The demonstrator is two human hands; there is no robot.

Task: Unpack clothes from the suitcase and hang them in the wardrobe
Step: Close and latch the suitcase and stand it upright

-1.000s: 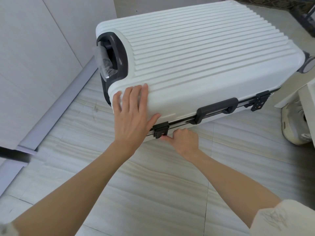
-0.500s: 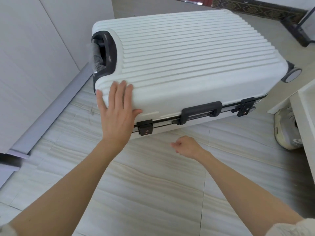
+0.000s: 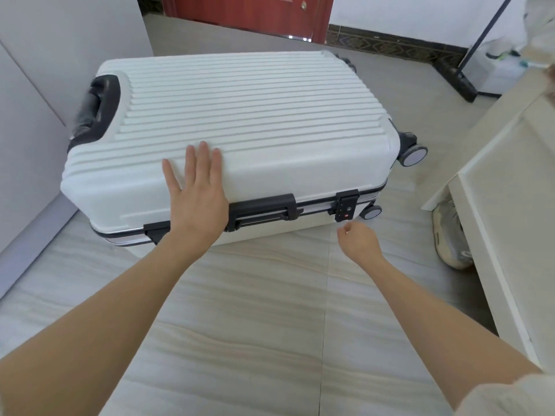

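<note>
Very early in the task, by the look of it. White ribbed hard-shell suitcase (image 3: 240,130) lying flat on the tiled floor (image 3: 255,325), lid down, shell halves meeting along the metal frame with no gap showing. Left hand (image 3: 196,190) spread flat on the lid near the front edge, fingers straight and apart, pressing or steadying, gripping nothing. Right hand (image 3: 359,243) hovering just below the right-hand latch (image 3: 346,204), fingers loosely curled, empty, not touching the case. Between the two hands, black side handle (image 3: 261,210) along the frame; left-hand latch (image 3: 154,229) partly hidden behind the left wrist, so impossible to tell whether released. Right latch apparently closed, hence probably the next thing to undo. No clothes visible anywhere, no hangers. White panels at left possibly the wardrobe, not certain. Left to do: unlatching, raising the lid, lifting garments out, hanging every one.
</note>
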